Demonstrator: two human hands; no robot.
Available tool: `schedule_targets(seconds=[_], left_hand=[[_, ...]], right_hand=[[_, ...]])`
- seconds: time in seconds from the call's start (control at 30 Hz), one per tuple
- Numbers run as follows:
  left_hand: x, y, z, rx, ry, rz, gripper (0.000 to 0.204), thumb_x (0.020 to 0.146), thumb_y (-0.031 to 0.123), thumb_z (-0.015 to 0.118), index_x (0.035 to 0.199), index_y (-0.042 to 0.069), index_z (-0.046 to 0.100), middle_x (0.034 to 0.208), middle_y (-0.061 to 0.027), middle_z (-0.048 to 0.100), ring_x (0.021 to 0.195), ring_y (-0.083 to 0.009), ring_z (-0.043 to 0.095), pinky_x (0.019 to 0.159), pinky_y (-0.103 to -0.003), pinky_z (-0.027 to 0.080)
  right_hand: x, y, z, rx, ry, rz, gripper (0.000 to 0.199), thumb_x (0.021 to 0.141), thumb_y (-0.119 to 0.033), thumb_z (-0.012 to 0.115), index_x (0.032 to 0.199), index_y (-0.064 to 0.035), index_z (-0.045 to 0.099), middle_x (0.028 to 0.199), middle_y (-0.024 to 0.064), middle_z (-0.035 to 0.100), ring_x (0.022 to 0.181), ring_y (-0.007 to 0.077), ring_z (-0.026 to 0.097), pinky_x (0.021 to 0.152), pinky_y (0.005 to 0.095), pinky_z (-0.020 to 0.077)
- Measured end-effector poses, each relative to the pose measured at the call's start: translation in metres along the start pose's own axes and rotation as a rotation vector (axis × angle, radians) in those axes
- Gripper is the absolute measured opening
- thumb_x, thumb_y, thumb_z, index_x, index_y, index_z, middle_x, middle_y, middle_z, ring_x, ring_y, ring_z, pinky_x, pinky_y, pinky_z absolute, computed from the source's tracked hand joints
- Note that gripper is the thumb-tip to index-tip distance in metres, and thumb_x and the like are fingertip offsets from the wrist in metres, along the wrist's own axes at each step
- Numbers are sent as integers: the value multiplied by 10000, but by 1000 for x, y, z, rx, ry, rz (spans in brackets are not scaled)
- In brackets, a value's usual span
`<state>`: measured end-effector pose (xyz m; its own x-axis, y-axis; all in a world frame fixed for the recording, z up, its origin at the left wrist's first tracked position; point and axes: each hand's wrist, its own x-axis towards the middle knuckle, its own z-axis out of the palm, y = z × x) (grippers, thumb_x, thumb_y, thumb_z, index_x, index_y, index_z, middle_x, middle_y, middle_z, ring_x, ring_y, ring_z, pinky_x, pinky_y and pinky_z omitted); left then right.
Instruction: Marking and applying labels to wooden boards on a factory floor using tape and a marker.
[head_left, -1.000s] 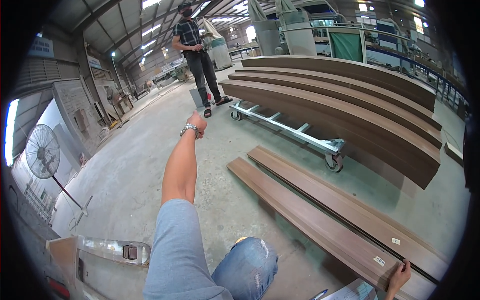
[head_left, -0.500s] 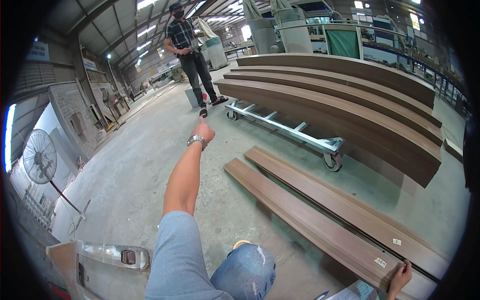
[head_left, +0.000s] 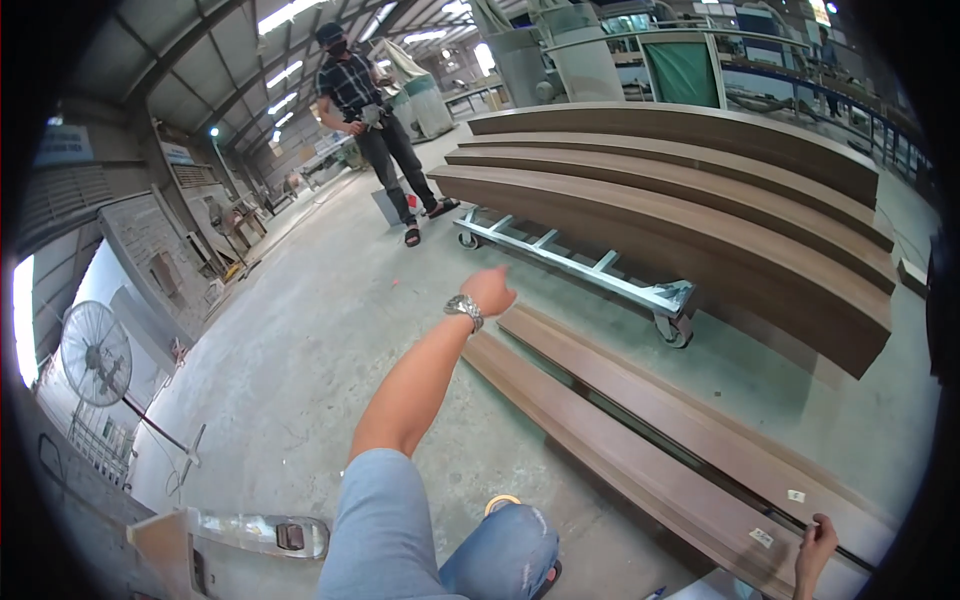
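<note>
Two long brown boards (head_left: pixel 640 440) lie flat on the concrete floor (head_left: pixel 300 380), unlifted — right hand (head_left: pixel 815 550) rests at their near end, grip indiscernible; left hand (head_left: pixel 490 292) is extended above them, loosely curled, empty.

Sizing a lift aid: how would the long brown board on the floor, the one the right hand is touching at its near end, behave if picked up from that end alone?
The board is very long and thin, so it would probably sag or flex. Likely heavy and awkward: the right hand reaches only one end. Lying flat on the concrete floor, it should slide, not roll.
</note>
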<state>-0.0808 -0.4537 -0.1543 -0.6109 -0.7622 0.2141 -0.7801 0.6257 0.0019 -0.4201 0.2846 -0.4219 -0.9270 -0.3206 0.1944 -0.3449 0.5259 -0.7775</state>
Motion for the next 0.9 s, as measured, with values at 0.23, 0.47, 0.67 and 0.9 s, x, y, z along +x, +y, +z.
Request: schedule_targets(seconds=[0.23, 0.47, 0.67, 0.9], left_hand=[[-194, 15, -44, -585, -402, 420, 295, 825, 306, 687, 992, 64, 713, 921, -181, 707, 869, -346, 683, 753, -494, 532], [-438, -125, -123, -755, -983, 296, 461, 924, 397, 621, 1283, 108, 626, 1185, -141, 688, 1005, -294, 685, 867, -418, 541], [-433, -221, -192, -931, -1152, -207, 377, 949, 351, 597, 1247, 131, 672, 1151, -109, 712, 906, -300, 708, 782, -439, 553], [-168, -376, -317, -1153, -214, -1222, 477, 941, 310, 592, 1266, -39, 615, 950, -139, 729, 756, -206, 720, 656, -326, 557]], right_hand=[[-4, -353, -94, -512, -697, 199, 406, 907, -292, 608, 1177, -1, 692, 1046, 299, 697, 1038, 408, 678, 887, 424, 537], [-253, -296, -82, -579, -728, -580, 436, 996, -342, 524, 1272, -21, 628, 1486, 252, 435, 1327, 357, 469, 1128, 492, 381], [-57, -732, 79, -161, -1105, 259, 408, 862, -327, 692, 1173, -65, 719, 1087, 135, 729, 850, 279, 703, 753, 365, 565], [11, -822, 319, -262, -1193, 403, 285, 886, -189, 654, 1090, -8, 736, 890, 120, 749, 740, 193, 735, 635, 325, 602]])
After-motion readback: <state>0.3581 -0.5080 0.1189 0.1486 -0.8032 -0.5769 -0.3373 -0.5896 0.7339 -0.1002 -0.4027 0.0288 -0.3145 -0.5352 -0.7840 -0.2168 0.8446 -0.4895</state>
